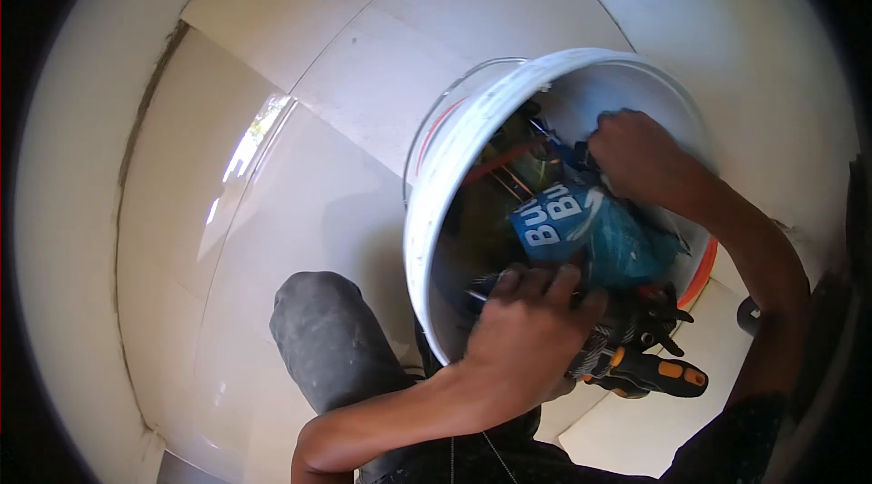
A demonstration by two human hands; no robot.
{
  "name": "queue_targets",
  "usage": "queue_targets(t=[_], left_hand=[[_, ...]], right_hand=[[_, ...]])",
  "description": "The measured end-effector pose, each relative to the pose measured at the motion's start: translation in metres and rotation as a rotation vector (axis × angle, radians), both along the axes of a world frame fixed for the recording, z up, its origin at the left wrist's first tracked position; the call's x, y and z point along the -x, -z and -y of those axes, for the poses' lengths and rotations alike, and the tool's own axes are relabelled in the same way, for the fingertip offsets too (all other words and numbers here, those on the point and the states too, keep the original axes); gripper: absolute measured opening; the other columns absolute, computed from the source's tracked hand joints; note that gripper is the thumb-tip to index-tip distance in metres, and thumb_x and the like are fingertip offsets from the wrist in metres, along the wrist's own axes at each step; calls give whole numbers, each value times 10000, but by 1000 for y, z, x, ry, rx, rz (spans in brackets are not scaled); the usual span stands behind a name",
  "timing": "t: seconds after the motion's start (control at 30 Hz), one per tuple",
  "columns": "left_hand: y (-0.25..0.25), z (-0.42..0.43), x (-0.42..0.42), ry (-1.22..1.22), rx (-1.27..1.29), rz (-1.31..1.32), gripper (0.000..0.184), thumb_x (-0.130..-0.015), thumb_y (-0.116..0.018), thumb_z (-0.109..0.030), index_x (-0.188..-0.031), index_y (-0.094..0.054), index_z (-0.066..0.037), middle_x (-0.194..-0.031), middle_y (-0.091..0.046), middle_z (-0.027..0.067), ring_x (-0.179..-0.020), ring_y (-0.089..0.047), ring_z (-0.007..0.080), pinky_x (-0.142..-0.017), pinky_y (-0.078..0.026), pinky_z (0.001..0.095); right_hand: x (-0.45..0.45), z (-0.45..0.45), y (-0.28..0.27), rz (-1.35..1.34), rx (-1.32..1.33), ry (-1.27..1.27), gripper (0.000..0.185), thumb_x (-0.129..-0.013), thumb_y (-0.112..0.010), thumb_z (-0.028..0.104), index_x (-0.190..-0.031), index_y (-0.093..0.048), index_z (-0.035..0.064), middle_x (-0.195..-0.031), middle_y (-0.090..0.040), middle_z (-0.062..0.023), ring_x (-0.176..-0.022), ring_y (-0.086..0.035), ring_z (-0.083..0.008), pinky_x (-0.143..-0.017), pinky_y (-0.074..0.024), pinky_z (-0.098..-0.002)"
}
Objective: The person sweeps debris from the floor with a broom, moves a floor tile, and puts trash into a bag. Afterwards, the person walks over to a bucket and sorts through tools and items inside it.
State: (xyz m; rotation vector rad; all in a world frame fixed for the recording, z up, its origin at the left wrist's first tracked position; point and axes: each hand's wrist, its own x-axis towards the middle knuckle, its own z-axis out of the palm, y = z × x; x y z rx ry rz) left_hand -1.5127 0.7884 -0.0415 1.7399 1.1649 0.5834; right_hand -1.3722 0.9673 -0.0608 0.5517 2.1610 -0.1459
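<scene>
A white bucket (454, 157) stands tilted with its mouth toward me, packed with tools and bags. My right hand (640, 153) is inside it near the far right wall, closed in a fist. A dark piece shows at its knuckles, but what it grips is hidden. Below it lies a blue plastic bag (568, 221) with white lettering. My left hand (531, 339) is at the near side of the mouth, its fingers curled down over dark items I cannot make out. Beside it, black-and-orange tool handles (658, 373) stick out.
Large pale floor tiles (363, 57) surround the bucket. Its wire handle (413, 148) hangs at the left side. My grey-trousered knee (331, 330) is close to the bucket's left. A dark round object (750, 315) lies at the right, past my right arm.
</scene>
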Motion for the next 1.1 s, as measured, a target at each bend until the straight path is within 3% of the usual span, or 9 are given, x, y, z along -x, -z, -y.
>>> queue_targets(t=[0.4, 0.5, 0.57, 0.73, 0.87, 0.9, 1.0, 1.03, 1.1], left_hand=[[-7, 0, 0, 38, 47, 29, 635, -457, -739, -223, -1041, -548, -62, -1036, -507, 169, -895, -543, 297, -819, -414, 371], [-10, -1, -3, 37, 84, 16, 627, -458, -740, -224, -1035, -550, -69, -1000, -507, 156, -872, -537, 292, -797, -421, 373], [-10, 0, -4, 10, 48, -30, 611, -471, -759, -248, -1037, -573, -115, -959, -524, 89, -835, -559, 305, -741, -465, 384], [-7, 5, -10, -21, 10, 11, 622, -446, -753, -226, -1020, -567, -76, -967, -514, 130, -845, -551, 309, -767, -446, 382], [-6, 14, -17, -17, -12, -5, 643, -419, -742, -199, -1011, -556, -30, -998, -510, 197, -891, -546, 322, -822, -430, 376], [-1, 14, -18, -54, -106, -16, 636, -451, -760, -247, -1033, -574, -72, -934, -538, 134, -792, -572, 319, -725, -477, 379], [0, 13, -12, -68, -123, 8, 636, -451, -756, -240, -1034, -573, -65, -930, -538, 139, -798, -572, 323, -726, -477, 379], [-1, 12, -10, -70, -128, 6, 636, -451, -756, -240, -1034, -573, -65, -930, -538, 139, -798, -572, 323, -726, -477, 379], [-4, 11, -9, -62, -99, -13, 629, -455, -752, -236, -1033, -573, -66, -922, -535, 139, -798, -571, 327, -724, -478, 381]], right_hand=[[-10, 4, 11, -90, -9, -50, 151, -579, -621, 81, -713, -619, 11, -767, -567, -164, -729, -571, -292, -683, -464, -371], [-10, 3, 14, -67, 0, -55, 168, -575, -637, 91, -723, -622, 13, -780, -571, -165, -744, -578, -297, -696, -470, -375], [-13, 1, 15, -31, 19, -37, 174, -575, -643, 96, -728, -623, 15, -785, -573, -164, -750, -582, -299, -703, -473, -375], [1, 8, 15, -101, -45, -19, 137, -620, -627, 96, -738, -628, 26, -830, -589, -163, -782, -594, -291, -694, -482, -376], [27, 38, 28, -344, -6, -198, 176, -695, -615, 144, -849, -637, 60, -876, -604, -120, -835, -587, -279, -712, -485, -387], [34, 46, 28, -403, 58, -171, 230, -712, -615, 179, -913, -627, 67, -882, -603, -114, -851, -583, -274, -727, -484, -392], [48, 56, 40, -416, 163, -254, 260, -711, -615, 189, -936, -625, 59, -904, -594, -130, -901, -566, -277, -746, -480, -396], [51, 57, 37, -345, 255, -185, 310, -663, -589, 92, -964, -632, 38, -1144, -497, -195, -1047, -496, -304, -855, -443, -408], [43, 59, 41, -470, 253, -204, 325, -658, -573, 84, -976, -634, 56, -1187, -452, -195, -1085, -452, -321, -896, -402, -424]])
